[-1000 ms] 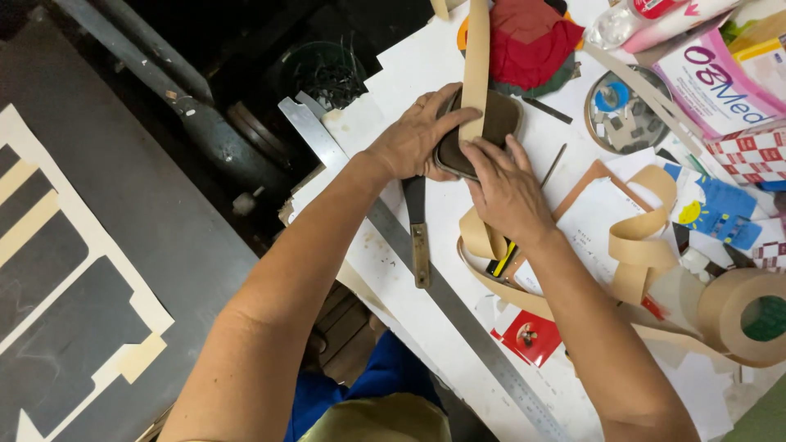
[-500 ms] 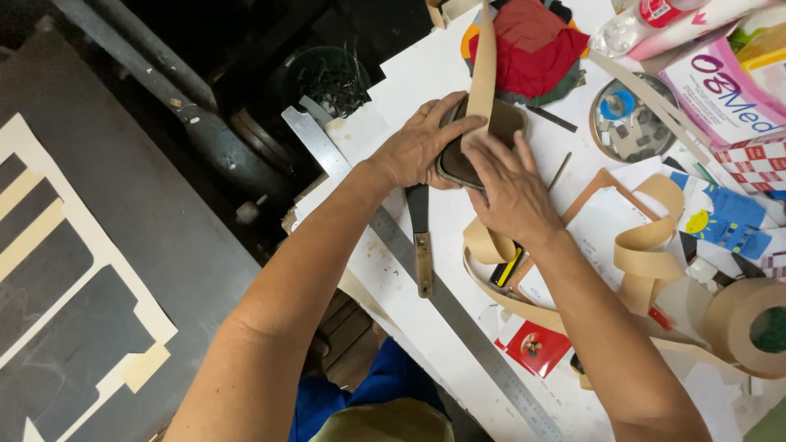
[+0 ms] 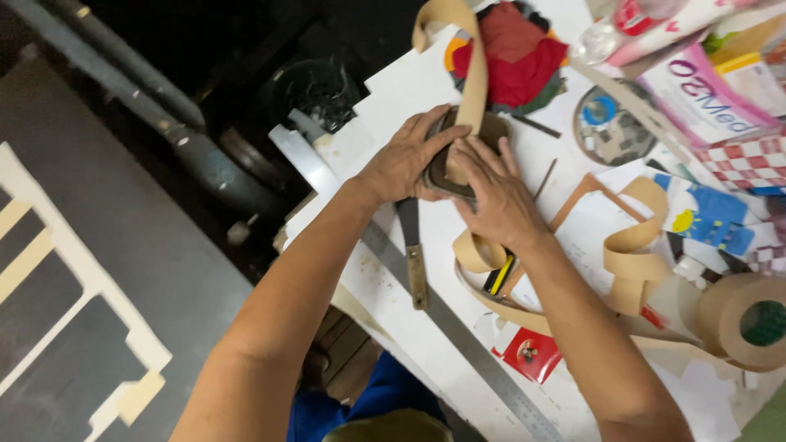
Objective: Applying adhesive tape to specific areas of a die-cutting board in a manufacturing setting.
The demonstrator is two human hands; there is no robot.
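Gripping dark pad (image 3: pixel 458 168) w/ both hands (image 3: pixel 401 164) (image 3: pixel 499 200), fingers closed; tape strip (image 3: pixel 473 74) hides pad centre.

On the white table (image 3: pixel 409 344) we see a long steel ruler (image 3: pixel 458 336), a brass-handled scraper (image 3: pixel 413 262), a roll of brown tape (image 3: pixel 749 319), a red cloth (image 3: pixel 516 57), a small red packet (image 3: pixel 530 354) and a black-and-yellow cutter (image 3: pixel 499 277).

Left hand (image 3: pixel 401 164) shifted along dark piece (image 3: pixel 446 168), tape strip (image 3: pixel 473 74) seemingly curled over
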